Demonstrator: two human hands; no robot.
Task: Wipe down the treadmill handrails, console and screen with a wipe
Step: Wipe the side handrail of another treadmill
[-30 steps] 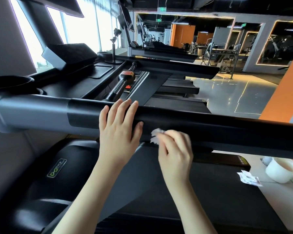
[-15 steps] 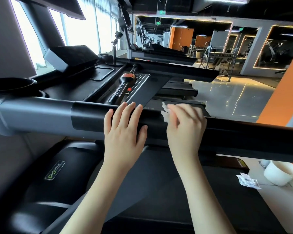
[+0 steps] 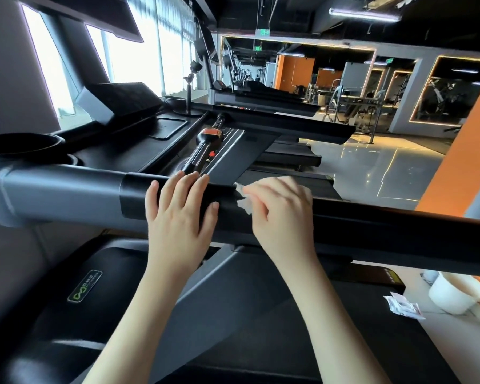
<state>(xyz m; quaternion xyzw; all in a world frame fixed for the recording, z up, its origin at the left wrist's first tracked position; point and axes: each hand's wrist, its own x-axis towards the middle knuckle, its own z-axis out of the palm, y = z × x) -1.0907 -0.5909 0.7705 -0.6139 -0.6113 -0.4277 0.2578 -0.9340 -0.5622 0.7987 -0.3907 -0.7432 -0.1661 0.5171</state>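
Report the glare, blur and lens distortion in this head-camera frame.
Head view: the windows blow out to white at upper left. The right hand and its wipe are smeared by motion blur, while the left hand on the handrail is sharp. The wide lens slants the uprights at the left edge, and the glossy floor mirrors light strips.

A white round plastic tub [image 3: 455, 296] was noted standing on the pale floor at lower right. A crumpled white torn wrapper [image 3: 402, 305] was found lying just beside it. A glossy grey tiled floor [image 3: 385, 173] was observed beyond, bordered on the right by an orange painted wall [image 3: 466, 151]. Tall bright windows [image 3: 139, 59] were recorded at left. A green illuminated ceiling sign [image 3: 263, 32] and grey metal exercise frames [image 3: 352, 106] were seen at the far end.
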